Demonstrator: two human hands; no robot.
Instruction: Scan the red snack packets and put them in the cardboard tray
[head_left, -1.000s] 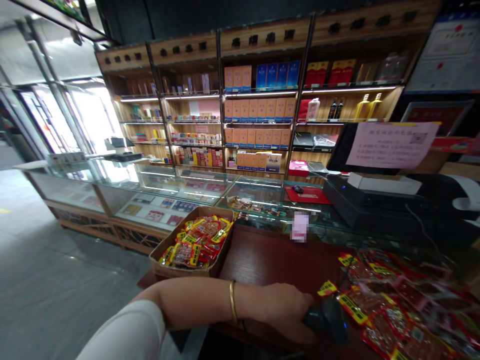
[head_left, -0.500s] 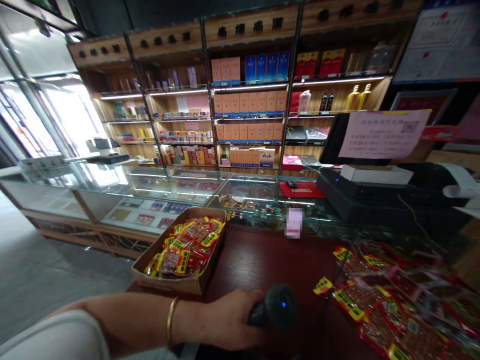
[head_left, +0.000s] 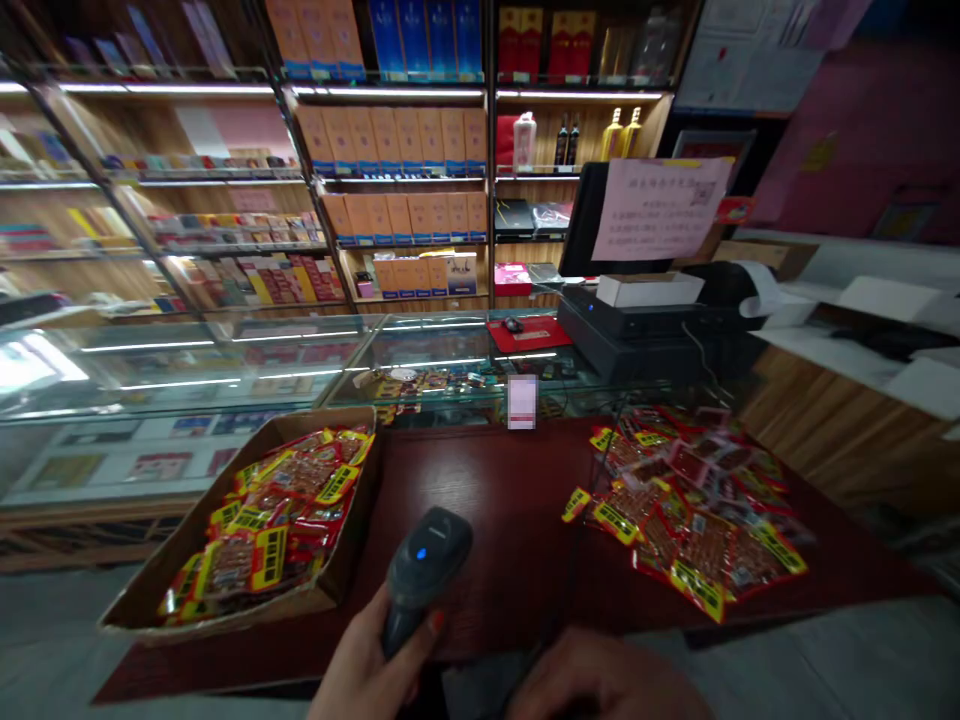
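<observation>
My left hand (head_left: 375, 650) is closed round the handle of a dark barcode scanner (head_left: 431, 550), which is tilted up above the dark red tabletop (head_left: 450, 470). A small blue light glows on the scanner. My right hand (head_left: 607, 680) is at the bottom edge, to the right of the scanner, blurred and with its fingers mostly hidden. On the left sits an open cardboard box (head_left: 352, 540) of red-and-yellow snack packets (head_left: 277, 510). A loose pile of similar packets (head_left: 690, 520) is spread on the right side of the table.
Behind the table runs a glass display counter (head_left: 315, 350). It bears a monitor with a paper notice (head_left: 660, 210), a black cash drawer (head_left: 622, 340) and a mouse (head_left: 514, 325) on a red mat. A small pale card (head_left: 522, 402) stands at the table's back edge. Stocked shelves line the wall.
The view has turned right and down. My left hand has drawn the scanner back and now holds it more upright. My right hand has come into view at the bottom.
</observation>
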